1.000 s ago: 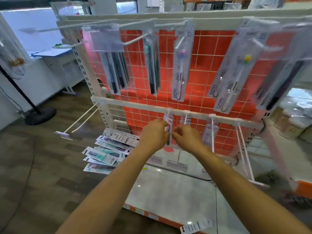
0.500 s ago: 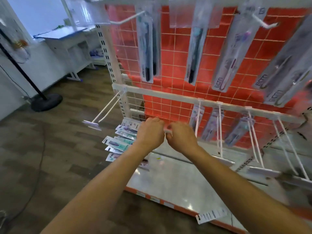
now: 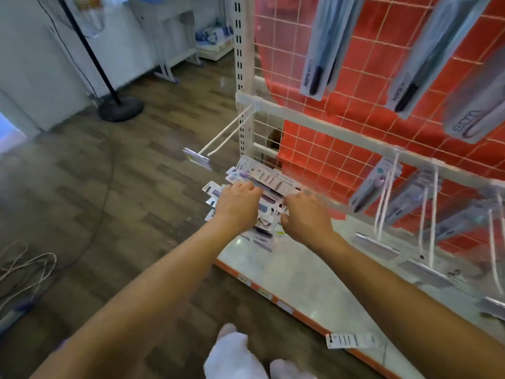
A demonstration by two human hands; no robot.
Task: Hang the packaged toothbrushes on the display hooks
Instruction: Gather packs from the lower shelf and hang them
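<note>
Both hands have dropped from the lower rail to the fanned pile of packaged toothbrushes [image 3: 269, 181] at the left corner of the glossy white base shelf [image 3: 300, 269]. The left hand [image 3: 237, 206] lies on the flat card packs, fingers bent. The right hand [image 3: 306, 214] curls at the top pack's end. I cannot tell whether either pinches. A bare double-wire hook [image 3: 224, 135] juts over open floor beside them.

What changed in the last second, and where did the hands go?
Both hands left the lower rail and dropped left to the pile of packs on the base shelf; left hand and right hand now reach into it, grip unclear. Hanging packs and the pile stayed put.
</note>
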